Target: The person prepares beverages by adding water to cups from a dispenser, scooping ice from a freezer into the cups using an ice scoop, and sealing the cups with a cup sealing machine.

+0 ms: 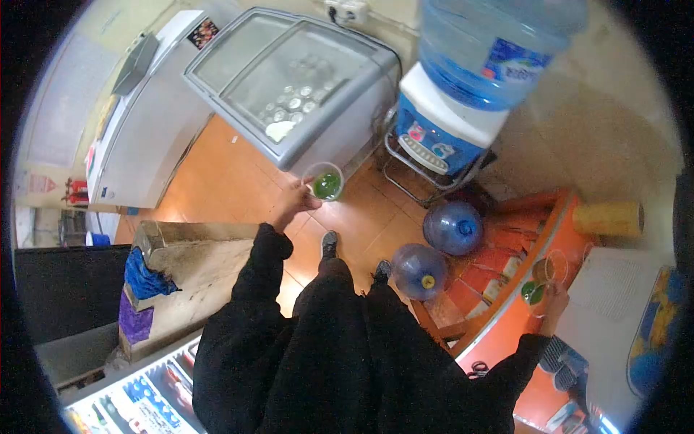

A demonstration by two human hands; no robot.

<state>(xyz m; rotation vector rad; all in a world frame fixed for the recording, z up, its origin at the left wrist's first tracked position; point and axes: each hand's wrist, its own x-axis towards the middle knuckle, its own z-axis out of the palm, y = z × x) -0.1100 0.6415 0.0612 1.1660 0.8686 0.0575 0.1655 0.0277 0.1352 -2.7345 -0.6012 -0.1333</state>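
My left hand [293,202] is closed around a clear cup [327,185] with something green inside, held out over the tiled floor in front of the chest freezer. Off to the right, my right hand [555,299] grips another clear cup [533,295], also with green in it, at the edge of the orange counter [489,346]. A round clear rim [555,266] shows just beyond that hand. Dark sleeves cover both arms, which are spread wide apart.
Ahead stands the chest freezer [337,130] with cans under its glass lid. A water dispenser [450,119] carries a large blue bottle. Two bottles [453,227] lie near an orange shelf unit. A worn partition [199,271] stands left; scissors [478,369] lie on the counter.
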